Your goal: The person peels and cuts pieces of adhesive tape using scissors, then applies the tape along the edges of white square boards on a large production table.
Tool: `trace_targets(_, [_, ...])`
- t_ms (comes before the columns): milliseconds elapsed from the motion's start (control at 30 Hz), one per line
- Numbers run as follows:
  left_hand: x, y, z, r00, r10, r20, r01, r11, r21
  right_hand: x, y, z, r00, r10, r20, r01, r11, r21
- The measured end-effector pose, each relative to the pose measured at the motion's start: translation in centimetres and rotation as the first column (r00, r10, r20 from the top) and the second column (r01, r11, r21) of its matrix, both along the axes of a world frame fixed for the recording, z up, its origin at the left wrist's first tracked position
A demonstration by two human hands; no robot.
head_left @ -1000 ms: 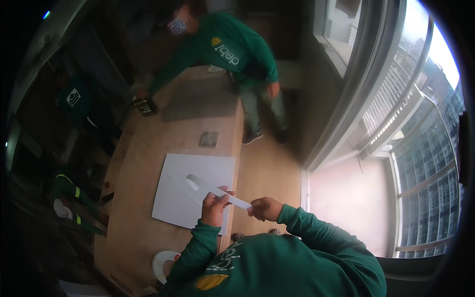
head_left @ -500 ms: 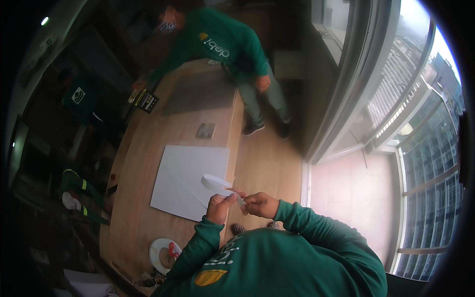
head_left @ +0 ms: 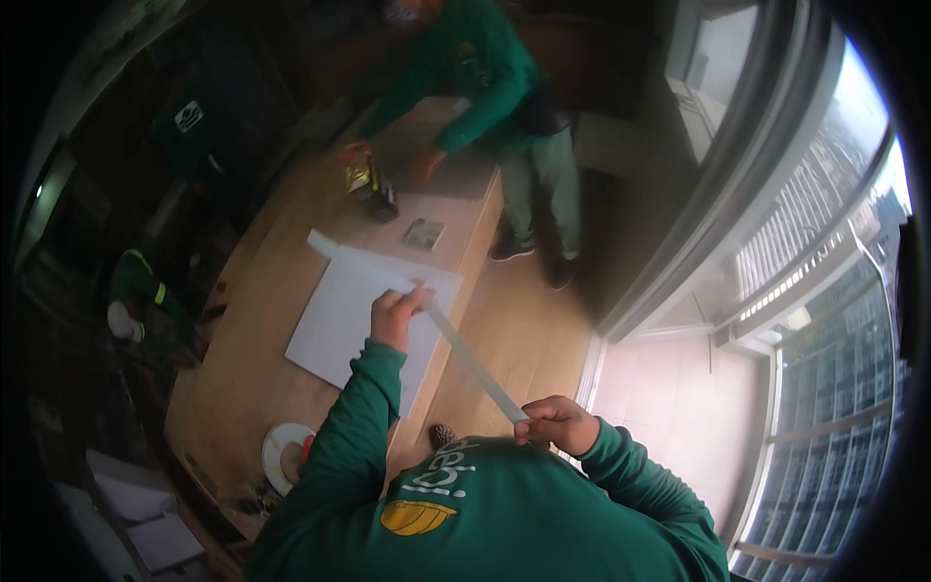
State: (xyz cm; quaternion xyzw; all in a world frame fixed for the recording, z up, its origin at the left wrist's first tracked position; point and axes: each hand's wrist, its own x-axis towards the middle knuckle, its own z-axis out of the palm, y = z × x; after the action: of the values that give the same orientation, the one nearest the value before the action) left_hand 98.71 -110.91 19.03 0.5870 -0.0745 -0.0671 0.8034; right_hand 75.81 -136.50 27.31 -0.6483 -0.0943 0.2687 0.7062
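Observation:
A long, narrow white strip [head_left: 469, 361], flat and band-like, stretches diagonally between my two hands. My left hand [head_left: 394, 318] is closed on it, pinching it above the white board [head_left: 330, 335]. Beyond those fingers the strip runs on to the far left, its free end hanging over the board's far corner. Nearer to me and to the right, my right hand [head_left: 561, 425] pinches the other end between thumb and fingers, in front of my chest. The board lies flat on the wooden table [head_left: 247, 330].
Across the table a person in green [head_left: 485, 73] leans over it, one hand at a dark box [head_left: 370, 184]. A small grey square plate [head_left: 424, 234] lies past the board. A round white roll [head_left: 286, 456] sits at the near left. Windows [head_left: 824, 407] line the right.
My hands have moved apart, pulling the looped strip out straight. My left hand went forward, my right hand to the right. The other person's dark box has shifted toward the board.

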Motion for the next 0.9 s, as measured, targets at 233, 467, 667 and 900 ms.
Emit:
trace_targets(233, [3.2,1.7,4.6,0.998,0.043,0.040,-0.045,0.998,0.041,0.0,-1.9,3.3,0.997,-0.004,0.078,0.015,0.991,-0.136])
trace_targets(467, [6.6,5.7,6.1,0.982,0.156,0.102,-0.161,0.986,0.041,0.8,-3.5,5.8,0.989,0.052,0.138,-0.014,0.966,-0.260])
trace_targets(667, [8.7,8.4,6.8,0.955,0.275,0.113,-0.283,0.957,0.061,1.6,-4.7,7.1,0.985,0.123,0.123,-0.076,0.940,-0.334])
trace_targets(900, [11.1,9.1,4.0,0.917,0.373,0.143,-0.390,0.914,0.114,1.5,-5.3,6.4,0.960,0.171,0.223,-0.114,0.962,-0.247])
